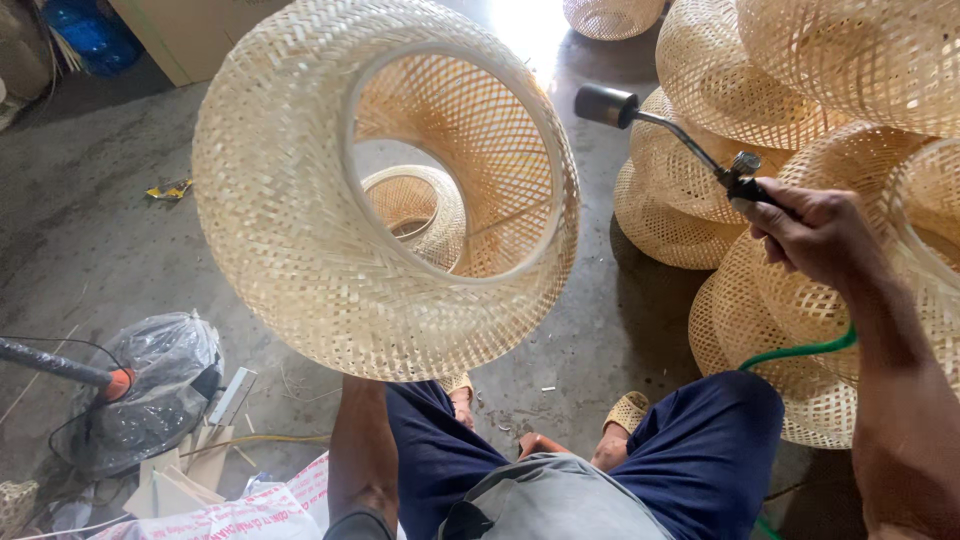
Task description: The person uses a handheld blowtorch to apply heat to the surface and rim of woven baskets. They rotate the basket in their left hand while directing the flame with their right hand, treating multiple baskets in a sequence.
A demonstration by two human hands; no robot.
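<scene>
A large round woven bamboo shade [300,250] is held up in front of me, its wide opening facing the camera. My left arm rises beneath it; the left hand itself is hidden behind the shade. My right hand [812,232] grips a gas torch [660,130] with a thin bent metal neck and a dark cylindrical nozzle. The nozzle points toward the shade's right rim, a short gap away. A green hose [800,350] runs from the torch down past my right forearm.
Stacked woven bamboo shades [780,90] fill the right side, and one more [610,15] lies at the top. A smaller shade [415,205] shows through the opening. On the concrete floor at left lie a plastic-wrapped object [150,390], a black pole, wood scraps and a printed sack.
</scene>
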